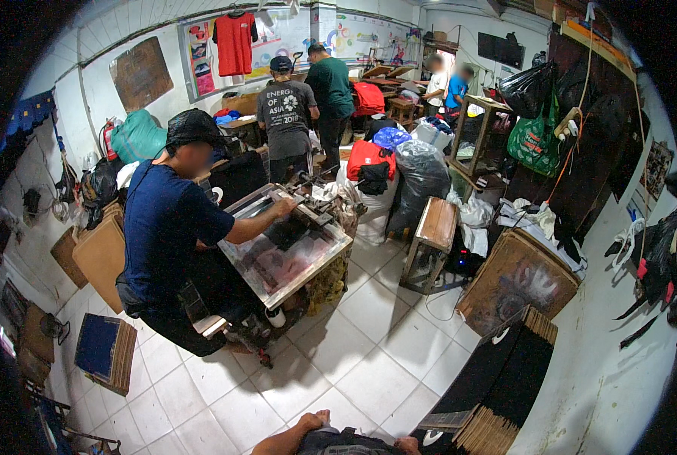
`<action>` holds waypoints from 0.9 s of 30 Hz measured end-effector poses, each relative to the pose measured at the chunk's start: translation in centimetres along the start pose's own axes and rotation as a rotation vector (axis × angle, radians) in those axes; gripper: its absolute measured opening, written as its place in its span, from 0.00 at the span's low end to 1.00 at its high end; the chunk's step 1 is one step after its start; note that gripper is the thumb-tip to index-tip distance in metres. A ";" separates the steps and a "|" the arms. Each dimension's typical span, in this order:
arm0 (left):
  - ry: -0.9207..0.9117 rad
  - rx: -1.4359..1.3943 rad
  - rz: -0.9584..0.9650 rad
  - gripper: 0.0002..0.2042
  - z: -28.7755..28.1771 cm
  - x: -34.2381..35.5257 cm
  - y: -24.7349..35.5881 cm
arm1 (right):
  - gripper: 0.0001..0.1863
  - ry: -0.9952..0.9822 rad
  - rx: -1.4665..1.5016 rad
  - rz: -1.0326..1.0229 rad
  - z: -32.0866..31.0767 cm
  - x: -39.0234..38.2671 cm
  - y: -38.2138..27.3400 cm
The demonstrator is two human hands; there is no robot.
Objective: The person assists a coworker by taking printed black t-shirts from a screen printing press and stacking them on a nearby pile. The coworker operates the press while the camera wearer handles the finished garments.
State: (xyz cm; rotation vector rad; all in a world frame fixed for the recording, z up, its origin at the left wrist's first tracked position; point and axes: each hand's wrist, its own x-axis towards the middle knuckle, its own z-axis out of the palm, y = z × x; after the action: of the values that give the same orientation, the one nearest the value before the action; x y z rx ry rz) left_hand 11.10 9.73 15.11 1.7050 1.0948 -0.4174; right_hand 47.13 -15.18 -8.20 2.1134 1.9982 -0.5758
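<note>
My left hand (314, 421) is low at the bottom centre, its fingers curled together; what, if anything, they hold is too small to make out. My right hand (407, 444) shows only partly at the lower edge, beside a dark bundle (346, 444) at my body, its fingers unclear. To its right leans a stack of dark-topped boards (509, 394). Farther forward, a co-worker in navy (172, 220) sits at a screen-printing frame (316, 277), one hand on its upper part.
Stacked boards (103, 353) lie at left on the tiled floor (361, 349). A narrow wooden stand (433, 227), a stained board (513, 280) and stuffed bags (414, 182) stand at right. Several other people (329, 91) stand farther back among tables and cloth piles.
</note>
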 end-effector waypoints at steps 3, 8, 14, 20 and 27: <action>0.002 -0.014 -0.004 0.21 -0.4 -0.5 0.4 | 0.09 0.084 0.018 -0.066 -1.0 -0.1 -0.1; 0.008 -0.048 -0.013 0.21 -0.7 -1.2 0.8 | 0.09 -0.006 0.057 -0.063 0.3 0.6 0.4; 0.015 0.146 0.145 0.18 -1.2 -0.9 1.2 | 0.10 0.256 0.275 -0.151 3.2 1.1 1.7; 0.048 0.204 0.210 0.16 -1.5 -1.5 2.1 | 0.13 0.193 0.201 -0.157 3.6 1.1 2.1; 0.057 0.117 0.060 0.15 -1.2 -1.4 3.0 | 0.12 0.342 0.499 -0.038 2.2 0.4 1.5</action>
State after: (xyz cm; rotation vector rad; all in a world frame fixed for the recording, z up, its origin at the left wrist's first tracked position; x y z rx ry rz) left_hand 12.52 9.95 18.32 1.8586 1.0751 -0.4036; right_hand 48.26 -15.77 -10.61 2.6170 2.2595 -0.8418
